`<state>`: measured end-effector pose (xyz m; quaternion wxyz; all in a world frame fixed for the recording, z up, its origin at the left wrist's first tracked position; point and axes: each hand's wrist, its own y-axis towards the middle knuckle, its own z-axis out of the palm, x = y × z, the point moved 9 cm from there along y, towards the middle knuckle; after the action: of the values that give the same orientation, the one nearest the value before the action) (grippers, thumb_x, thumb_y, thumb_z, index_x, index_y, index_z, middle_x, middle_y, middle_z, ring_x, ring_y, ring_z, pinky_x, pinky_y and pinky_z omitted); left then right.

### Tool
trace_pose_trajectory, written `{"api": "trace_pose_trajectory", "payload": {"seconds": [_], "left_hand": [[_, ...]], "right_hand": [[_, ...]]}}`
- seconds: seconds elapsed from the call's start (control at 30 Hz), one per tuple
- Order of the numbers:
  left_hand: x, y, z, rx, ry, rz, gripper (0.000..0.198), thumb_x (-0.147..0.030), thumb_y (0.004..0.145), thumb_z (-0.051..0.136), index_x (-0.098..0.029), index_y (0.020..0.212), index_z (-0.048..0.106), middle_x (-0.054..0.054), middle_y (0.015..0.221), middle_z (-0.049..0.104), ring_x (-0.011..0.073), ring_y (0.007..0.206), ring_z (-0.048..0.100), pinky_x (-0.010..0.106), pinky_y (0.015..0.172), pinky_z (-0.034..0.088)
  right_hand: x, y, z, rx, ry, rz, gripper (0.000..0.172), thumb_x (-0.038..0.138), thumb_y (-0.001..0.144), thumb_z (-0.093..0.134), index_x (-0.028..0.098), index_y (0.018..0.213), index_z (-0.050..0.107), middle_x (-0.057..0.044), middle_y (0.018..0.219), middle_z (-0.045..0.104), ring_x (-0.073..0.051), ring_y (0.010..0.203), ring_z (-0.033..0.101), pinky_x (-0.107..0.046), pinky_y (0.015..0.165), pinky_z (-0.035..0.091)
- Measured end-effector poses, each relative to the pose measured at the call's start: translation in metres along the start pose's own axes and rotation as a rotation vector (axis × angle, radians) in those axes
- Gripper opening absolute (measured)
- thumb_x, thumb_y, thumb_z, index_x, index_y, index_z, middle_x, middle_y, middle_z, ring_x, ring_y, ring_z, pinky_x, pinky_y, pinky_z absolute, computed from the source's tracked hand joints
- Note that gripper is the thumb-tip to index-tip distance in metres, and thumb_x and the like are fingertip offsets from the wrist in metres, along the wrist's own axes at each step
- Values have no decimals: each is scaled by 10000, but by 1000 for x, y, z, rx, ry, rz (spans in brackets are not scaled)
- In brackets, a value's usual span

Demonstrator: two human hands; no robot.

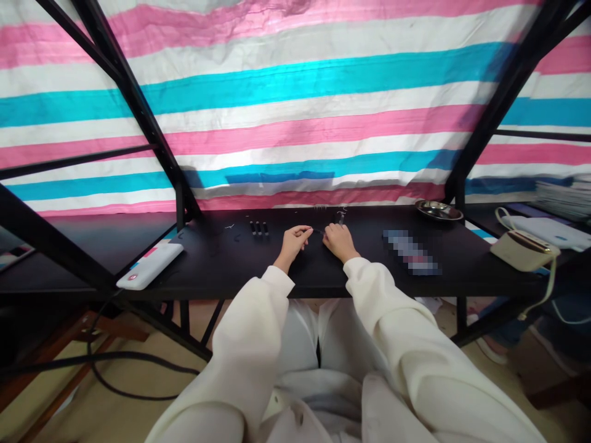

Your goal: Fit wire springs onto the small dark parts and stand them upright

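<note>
My left hand (294, 242) is over the black table with thumb and forefinger pinched on one end of a thin dark strand (317, 231). The strand runs across to my right hand (340, 242), whose curled fingers close around its other end and hide it. What kind of strand it is, I cannot tell. Left of my hands, three short black cylinders (259, 228) with pale ends stand or lie in a row. A small clear-looking piece (341, 218) sits just behind my right hand, with tiny white scraps (342, 210) near it.
A white power strip (150, 266) lies at the left. To the right are a blurred-out flat object (412, 252), a shiny metal dish (438, 211) and a cream pouch (524, 249) with a strap. Black frame posts (489, 117) and a striped sheet (314, 92) stand behind the table (221, 267).
</note>
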<state>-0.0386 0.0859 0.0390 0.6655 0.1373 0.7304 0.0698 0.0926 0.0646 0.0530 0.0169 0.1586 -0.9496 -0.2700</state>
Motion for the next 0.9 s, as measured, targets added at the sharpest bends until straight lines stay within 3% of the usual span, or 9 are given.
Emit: {"api": "trace_pose_trajectory", "payload": {"seconds": [0.43, 0.77, 0.9], "left_hand": [[0, -1, -3, -18, 18, -5, 407, -451, 689, 630, -105, 904, 643, -38, 455, 507, 39, 323, 377, 181, 354, 270], [3, -1, -1, 8, 79, 0, 403, -442, 710, 610, -106, 930, 645, -41, 449, 498, 43, 323, 378, 182, 353, 262], [5, 0, 0, 23, 82, 12, 417, -447, 710, 608, -102, 940, 646, -37, 452, 501, 49, 325, 384, 187, 356, 263]], "right_hand": [[16, -4, -13, -145, 128, -193, 337, 263, 925, 273, 149, 917, 589, -105, 876, 552, -207, 832, 443, -312, 750, 259], [16, -2, -6, -40, 77, -172, 355, 260, 930, 248, 145, 938, 584, -109, 916, 557, -209, 869, 443, -317, 777, 259], [18, -3, -7, -55, 78, -191, 354, 259, 929, 248, 143, 922, 583, -105, 904, 556, -205, 855, 446, -315, 770, 257]]}}
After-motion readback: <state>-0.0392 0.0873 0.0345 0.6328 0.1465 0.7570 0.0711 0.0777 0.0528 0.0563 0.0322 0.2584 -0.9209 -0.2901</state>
